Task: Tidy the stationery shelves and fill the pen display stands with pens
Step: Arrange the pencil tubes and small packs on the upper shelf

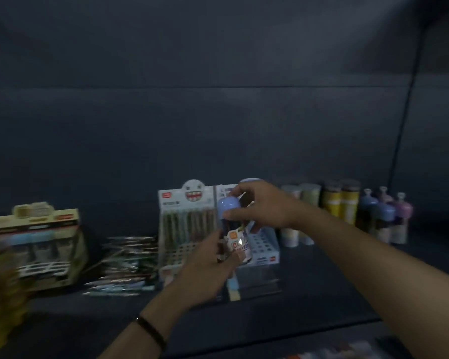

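I see bare shelf in front of the stands and to the right, down to its front edge. The left side is crowded by a heap of loose pens and a cardboard box. Both hands meet just before the toothy-faced pen stand and the blue stand beside it. The left hand grips the blue-capped tube low on its body, and the right hand, wrist bent down, pinches its cap.

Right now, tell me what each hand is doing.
Left hand: holds the lower part of a tube.
Right hand: grips the tube's blue cap.
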Action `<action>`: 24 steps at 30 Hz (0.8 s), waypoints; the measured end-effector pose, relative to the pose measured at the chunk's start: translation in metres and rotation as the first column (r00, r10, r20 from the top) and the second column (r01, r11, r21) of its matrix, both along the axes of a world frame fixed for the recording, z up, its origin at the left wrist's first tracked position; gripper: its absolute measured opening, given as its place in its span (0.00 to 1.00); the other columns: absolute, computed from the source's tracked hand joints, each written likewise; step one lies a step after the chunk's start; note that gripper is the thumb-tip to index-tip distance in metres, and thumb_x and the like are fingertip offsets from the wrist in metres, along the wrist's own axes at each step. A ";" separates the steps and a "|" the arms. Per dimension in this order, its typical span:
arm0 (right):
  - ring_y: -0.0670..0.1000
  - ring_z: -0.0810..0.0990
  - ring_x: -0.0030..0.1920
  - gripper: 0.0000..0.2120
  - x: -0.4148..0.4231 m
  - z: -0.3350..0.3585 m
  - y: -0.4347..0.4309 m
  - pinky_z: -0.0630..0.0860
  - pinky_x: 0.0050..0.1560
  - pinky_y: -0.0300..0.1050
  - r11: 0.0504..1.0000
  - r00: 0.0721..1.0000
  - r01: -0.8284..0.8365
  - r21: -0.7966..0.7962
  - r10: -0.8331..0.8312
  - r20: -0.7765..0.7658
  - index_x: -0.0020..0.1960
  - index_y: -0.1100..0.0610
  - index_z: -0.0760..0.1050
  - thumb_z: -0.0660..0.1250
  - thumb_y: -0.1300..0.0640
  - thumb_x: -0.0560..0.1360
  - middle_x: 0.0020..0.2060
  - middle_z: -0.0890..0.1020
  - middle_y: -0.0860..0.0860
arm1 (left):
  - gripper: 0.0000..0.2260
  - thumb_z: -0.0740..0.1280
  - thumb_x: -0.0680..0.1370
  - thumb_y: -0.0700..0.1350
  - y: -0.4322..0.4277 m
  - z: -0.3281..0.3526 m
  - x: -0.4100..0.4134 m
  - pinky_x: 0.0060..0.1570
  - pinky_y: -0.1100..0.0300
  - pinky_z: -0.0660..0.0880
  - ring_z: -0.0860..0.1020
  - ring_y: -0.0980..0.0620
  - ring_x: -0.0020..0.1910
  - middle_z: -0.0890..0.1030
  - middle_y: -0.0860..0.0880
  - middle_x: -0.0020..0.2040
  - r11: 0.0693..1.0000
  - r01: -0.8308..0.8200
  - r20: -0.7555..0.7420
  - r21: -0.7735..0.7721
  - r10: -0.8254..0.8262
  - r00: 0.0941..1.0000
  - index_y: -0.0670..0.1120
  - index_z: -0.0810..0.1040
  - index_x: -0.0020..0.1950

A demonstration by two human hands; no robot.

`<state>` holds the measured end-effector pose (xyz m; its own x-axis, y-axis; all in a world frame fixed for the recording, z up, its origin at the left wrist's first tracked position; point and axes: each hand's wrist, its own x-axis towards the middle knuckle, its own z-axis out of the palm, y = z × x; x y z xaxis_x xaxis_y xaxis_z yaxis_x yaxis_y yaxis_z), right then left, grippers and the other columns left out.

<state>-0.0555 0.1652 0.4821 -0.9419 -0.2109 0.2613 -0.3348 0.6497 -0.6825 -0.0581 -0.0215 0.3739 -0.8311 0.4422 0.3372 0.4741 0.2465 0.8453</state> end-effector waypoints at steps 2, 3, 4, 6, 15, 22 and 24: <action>0.55 0.88 0.45 0.19 0.010 0.002 0.039 0.86 0.43 0.58 0.998 0.998 0.058 0.033 -0.057 -0.029 0.62 0.56 0.78 0.79 0.52 0.75 0.48 0.86 0.54 | 0.13 0.72 0.81 0.51 0.038 0.002 -0.002 0.43 0.54 0.82 0.84 0.53 0.41 0.85 0.55 0.52 0.999 0.038 0.007 -0.026 -0.037 0.999 0.60 0.76 0.64; 0.53 0.88 0.45 0.18 0.017 0.003 0.060 0.86 0.43 0.57 0.994 0.995 0.092 0.055 -0.090 -0.048 0.61 0.56 0.79 0.79 0.52 0.76 0.48 0.86 0.54 | 0.13 0.72 0.81 0.52 0.059 0.002 -0.002 0.46 0.52 0.83 0.84 0.54 0.42 0.85 0.56 0.53 0.998 0.065 0.005 -0.023 -0.065 0.998 0.60 0.76 0.64; 0.52 0.87 0.45 0.17 0.022 0.003 0.079 0.86 0.42 0.55 0.991 0.991 0.120 0.064 -0.116 -0.061 0.60 0.57 0.80 0.78 0.52 0.76 0.48 0.86 0.54 | 0.13 0.72 0.81 0.52 0.079 0.002 -0.001 0.48 0.51 0.83 0.85 0.55 0.44 0.85 0.56 0.55 0.995 0.094 0.000 -0.012 -0.094 0.996 0.60 0.76 0.65; 0.51 0.87 0.44 0.16 0.035 0.001 0.117 0.86 0.40 0.50 0.980 0.981 0.186 0.064 -0.182 -0.072 0.60 0.58 0.80 0.77 0.52 0.77 0.47 0.86 0.53 | 0.14 0.72 0.81 0.53 0.120 -0.001 0.002 0.53 0.54 0.82 0.84 0.60 0.50 0.85 0.59 0.57 0.989 0.149 -0.006 0.006 -0.149 0.989 0.60 0.76 0.65; 0.41 0.83 0.45 0.12 0.063 -0.036 0.285 0.80 0.47 0.45 0.857 0.863 0.499 0.129 -0.476 -0.171 0.54 0.49 0.81 0.78 0.47 0.74 0.44 0.83 0.42 | 0.41 0.69 0.80 0.61 0.262 -0.036 0.008 0.77 0.51 0.65 0.64 0.51 0.79 0.61 0.52 0.83 0.842 0.283 0.122 -0.459 -0.256 0.959 0.57 0.46 0.84; 0.49 0.83 0.51 0.17 0.068 -0.080 0.362 0.76 0.48 0.40 0.773 0.792 0.610 0.177 -0.600 -0.110 0.59 0.48 0.79 0.77 0.44 0.74 0.51 0.83 0.47 | 0.37 0.59 0.81 0.69 0.337 -0.063 0.011 0.81 0.40 0.47 0.47 0.42 0.84 0.48 0.52 0.86 0.621 0.226 -0.020 -0.750 -0.363 0.932 0.59 0.48 0.85; 0.48 0.84 0.50 0.20 0.066 -0.094 0.372 0.78 0.45 0.38 0.771 0.784 0.620 0.143 -0.613 -0.096 0.64 0.49 0.77 0.76 0.44 0.75 0.53 0.84 0.48 | 0.35 0.55 0.80 0.71 0.353 -0.067 0.010 0.80 0.37 0.43 0.43 0.43 0.84 0.45 0.53 0.86 0.610 0.188 -0.061 -0.770 -0.364 0.930 0.64 0.48 0.84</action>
<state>0.0106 0.5377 0.3886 -0.8731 0.3702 0.3173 0.1500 0.8232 -0.5476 -0.0482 0.3313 0.3068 -0.5825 0.8094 -0.0750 0.7552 0.5730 0.3183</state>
